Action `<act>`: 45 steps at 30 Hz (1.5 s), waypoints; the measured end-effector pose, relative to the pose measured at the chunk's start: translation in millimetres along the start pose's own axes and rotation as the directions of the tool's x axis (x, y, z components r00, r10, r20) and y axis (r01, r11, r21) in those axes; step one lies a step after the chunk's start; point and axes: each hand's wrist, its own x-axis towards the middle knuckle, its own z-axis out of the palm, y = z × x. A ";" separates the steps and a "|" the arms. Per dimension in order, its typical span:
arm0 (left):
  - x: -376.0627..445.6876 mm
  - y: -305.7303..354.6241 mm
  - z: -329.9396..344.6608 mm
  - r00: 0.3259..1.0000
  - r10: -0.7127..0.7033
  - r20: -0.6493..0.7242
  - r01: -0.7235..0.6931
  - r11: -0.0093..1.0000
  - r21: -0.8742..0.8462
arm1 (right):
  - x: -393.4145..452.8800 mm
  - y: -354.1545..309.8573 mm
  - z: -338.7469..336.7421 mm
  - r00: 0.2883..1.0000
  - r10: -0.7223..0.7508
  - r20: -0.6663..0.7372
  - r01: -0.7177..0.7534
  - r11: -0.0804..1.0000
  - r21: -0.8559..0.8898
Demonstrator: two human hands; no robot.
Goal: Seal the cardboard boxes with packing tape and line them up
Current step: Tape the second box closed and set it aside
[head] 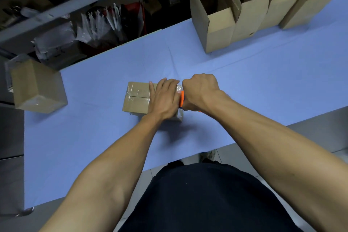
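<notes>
At the worktop's left edge, a closed box sits partly overhanging, film visible on its near face. It appears sealed and awaits alignment.

At the worktop's centre lies the box in hand, flaps closed, seam running left to right. Clear tape already covers the far half of the top. The left hand presses flat on the box's right portion, fingers straight and spread, holding nothing. Just beside it, the right hand is clenched around an orange tape dispenser, mostly hidden, at the box's right end.

Assessment: the strip is being finished or cut at the right end. To do this well, the flat hand should keep the box from sliding and rub the tape down along the seam, while the dispenser is drawn over the edge and down the side before tearing, leaving a tail that grips.

Along the far right edge, four open boxes stand upright in a row, touching, flaps raised, not yet sealed.
</notes>
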 end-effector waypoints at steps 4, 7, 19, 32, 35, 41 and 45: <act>0.8 -4.2 -1.9 0.999 0.032 0.013 -0.032 0.999 -0.034 | 1.8 0.0 -1.4 0.999 0.025 0.041 -0.024 1.000 -0.009; -0.8 -7.3 1.9 0.999 0.046 0.000 -0.046 0.998 -0.050 | 3.5 -16.3 -0.3 1.000 -0.026 -0.005 0.026 0.997 -0.066; -2.8 -9.2 3.0 0.999 0.038 -0.015 -0.038 0.999 0.012 | -7.5 -1.5 51.0 0.999 -0.006 0.049 0.006 1.000 0.003; 2.8 -5.4 -13.7 0.948 -0.313 -0.050 0.317 0.934 0.165 | 7.2 64.1 24.8 0.972 0.232 0.033 -0.184 0.667 0.722; -0.8 -20.8 -24.1 0.967 -0.253 -0.010 0.246 0.931 0.269 | 7.6 70.0 13.3 0.976 0.208 0.061 -0.172 0.568 0.805; -13.8 -45.1 -21.0 0.882 -0.470 0.031 0.469 0.883 0.031 | 12.3 48.8 9.3 0.994 0.105 0.035 -0.082 0.489 0.868; -15.5 -47.2 -24.6 0.880 -0.470 0.067 0.475 0.871 -0.127 | 15.3 36.0 -2.2 1.000 0.005 -0.030 0.023 0.534 0.845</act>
